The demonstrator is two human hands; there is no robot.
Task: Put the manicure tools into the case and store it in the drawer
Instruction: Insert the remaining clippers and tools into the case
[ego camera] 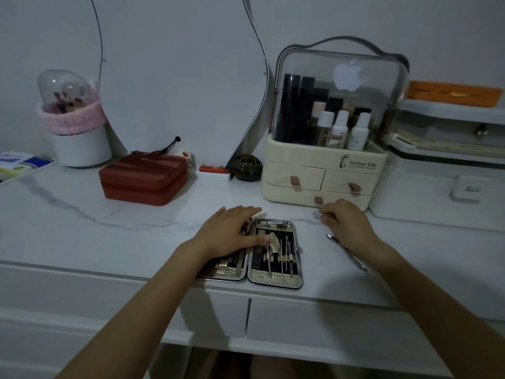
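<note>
An open manicure case point(276, 280) with a black lining and metal rim lies flat at the front edge of the white marble-look table, several metal tools strapped in its right half. My left hand point(232, 231) rests flat on the case's left half, thumb reaching onto the right half. To the right of the case, my right hand point(347, 220) pinches a small metal tool point(318, 213) just above the tabletop. A pair of metal nippers point(347, 251) lies on the table, partly under my right wrist. Two shut drawers point(314, 321) sit below the table edge.
A cream cosmetics organiser point(322, 170) with small drawers and a clear lid stands right behind my right hand. A red zip case point(143, 179) sits at the back left, with a white brush holder point(79, 143), a mirror point(177, 77) and clear boxes point(442, 192) at the far right.
</note>
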